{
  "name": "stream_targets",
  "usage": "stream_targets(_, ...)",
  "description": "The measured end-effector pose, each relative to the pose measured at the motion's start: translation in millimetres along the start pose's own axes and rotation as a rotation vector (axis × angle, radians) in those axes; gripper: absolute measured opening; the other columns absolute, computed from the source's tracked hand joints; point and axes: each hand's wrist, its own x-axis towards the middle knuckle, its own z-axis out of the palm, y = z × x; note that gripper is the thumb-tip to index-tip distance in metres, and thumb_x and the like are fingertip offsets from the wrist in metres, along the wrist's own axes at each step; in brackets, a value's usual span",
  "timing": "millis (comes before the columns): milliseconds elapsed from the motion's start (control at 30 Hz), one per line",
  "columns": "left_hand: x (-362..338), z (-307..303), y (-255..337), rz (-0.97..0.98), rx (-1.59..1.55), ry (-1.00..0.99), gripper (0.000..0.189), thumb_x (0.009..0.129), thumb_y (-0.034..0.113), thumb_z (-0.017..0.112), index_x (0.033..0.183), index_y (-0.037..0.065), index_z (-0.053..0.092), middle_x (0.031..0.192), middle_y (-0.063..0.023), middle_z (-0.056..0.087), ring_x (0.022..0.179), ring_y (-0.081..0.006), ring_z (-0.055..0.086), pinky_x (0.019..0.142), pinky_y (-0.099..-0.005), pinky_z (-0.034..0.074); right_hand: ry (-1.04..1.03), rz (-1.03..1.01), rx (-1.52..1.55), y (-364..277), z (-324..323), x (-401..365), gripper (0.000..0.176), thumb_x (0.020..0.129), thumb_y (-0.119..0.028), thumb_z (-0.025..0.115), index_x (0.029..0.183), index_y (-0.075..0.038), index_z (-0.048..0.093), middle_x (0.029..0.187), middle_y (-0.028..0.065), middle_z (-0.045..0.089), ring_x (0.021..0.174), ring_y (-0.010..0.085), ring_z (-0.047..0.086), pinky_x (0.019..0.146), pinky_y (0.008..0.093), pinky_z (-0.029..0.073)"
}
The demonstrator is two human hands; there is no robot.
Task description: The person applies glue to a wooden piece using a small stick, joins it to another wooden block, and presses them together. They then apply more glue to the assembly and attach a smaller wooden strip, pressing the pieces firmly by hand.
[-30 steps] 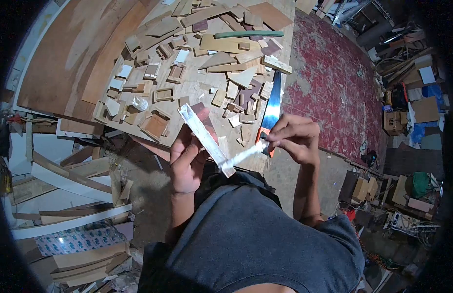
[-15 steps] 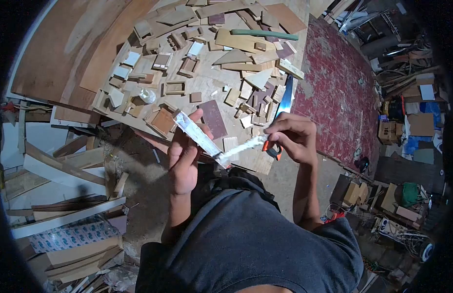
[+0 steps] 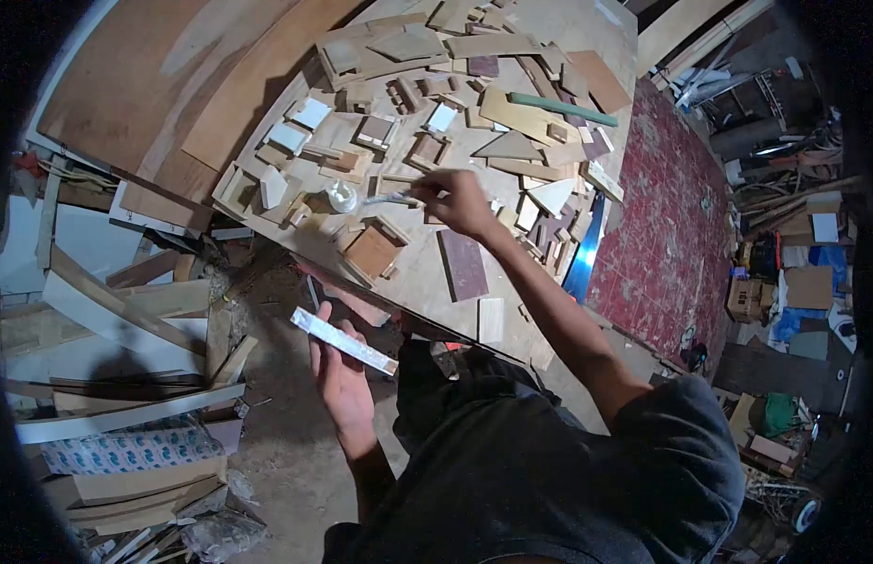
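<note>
In the head view, my left hand [image 3: 346,393] grips a narrow wooden strip [image 3: 342,341] whose upper face is coated with white glue. It is held off the near edge of the table, with the fingers behind the strip. My right hand [image 3: 462,201] reaches over the tabletop and pinches a thin stick [image 3: 389,197] smeared with white glue. The stick's tip points left, right at a small open jar of white glue [image 3: 342,196]. A small wooden tray-like box [image 3: 375,250] sits just below the jar, and a dark red-brown board [image 3: 464,266] lies below my right hand.
Small wooden boxes and offcuts cover much of the plywood table [image 3: 422,299]. A handsaw [image 3: 584,258] lies along its right edge, near a green stick [image 3: 563,108]. Large plywood sheets [image 3: 164,103] lean at the left, and scrap wood [image 3: 126,320] is piled below them.
My right hand has moved with the stick from the strip up and left to the glue jar. My left hand has lowered the strip and turned it flatter. The view has shifted.
</note>
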Motion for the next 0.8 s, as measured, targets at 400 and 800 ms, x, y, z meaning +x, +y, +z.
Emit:
stream_targets(400, -11.6, -68.9, -7.7, -0.013, -0.047, 0.176, 0.062, 0.101, 0.029, 0.053, 0.149, -0.002, 0.03, 0.121, -0.0087, 0.054, 0.107, -0.0161, 0.053, 0.09, -0.0309, 0.045, -0.317, -0.152, -0.636, 61.6, 165.5, 106.7, 0.011, 0.074, -0.005, 0.062, 0.084, -0.001, 0.066, 0.08, 0.0236, 0.067, 0.081, 0.041, 0.068, 0.07, 0.0484, 0.056)
stream_targets(800, -20.1, -84.2, -17.5, -0.003, -0.158, 0.356, 0.056, 0.103, 0.028, 0.046, 0.15, 0.001, 0.03, 0.112, -0.0063, 0.06, 0.102, -0.0163, 0.059, 0.088, -0.0308, 0.048, -0.154, -0.023, -0.451, 99.7, 198.6, 117.1, 0.019, 0.082, -0.015, 0.065, 0.08, 0.003, 0.069, 0.08, 0.0265, 0.067, 0.076, 0.0425, 0.067, 0.068, 0.0486, 0.054)
